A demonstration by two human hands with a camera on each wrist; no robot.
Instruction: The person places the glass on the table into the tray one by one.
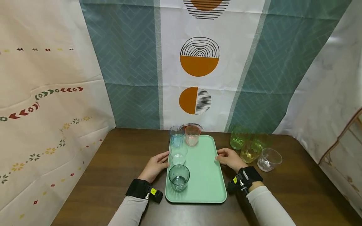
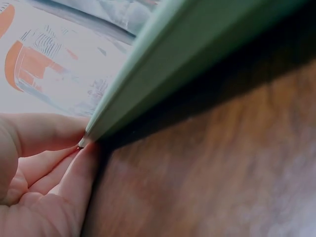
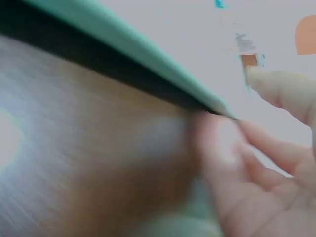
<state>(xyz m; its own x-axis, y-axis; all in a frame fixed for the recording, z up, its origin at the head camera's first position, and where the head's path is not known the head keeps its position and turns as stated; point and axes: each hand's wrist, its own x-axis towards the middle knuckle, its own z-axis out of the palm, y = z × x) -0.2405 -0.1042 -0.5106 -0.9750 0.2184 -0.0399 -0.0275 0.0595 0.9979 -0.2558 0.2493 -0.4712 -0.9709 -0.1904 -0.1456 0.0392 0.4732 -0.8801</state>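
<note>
Your left hand [image 1: 154,167] and right hand [image 1: 230,159] pinch the pale green rectangular tray [image 1: 203,175] by opposite long edges, probably to keep it level; it is over the dark brown wooden table [image 1: 110,179], resting or raised I cannot tell; a smoky grey glass tumbler [image 1: 179,179], clear glass tumbler [image 1: 178,156] and blue glass tumbler [image 1: 177,136] line its left side, so your left hand likely bears more; a pink glass tumbler [image 1: 192,136] stands far end.

Mint-green tray [image 1: 203,172], brown table [image 1: 113,169]
</note>
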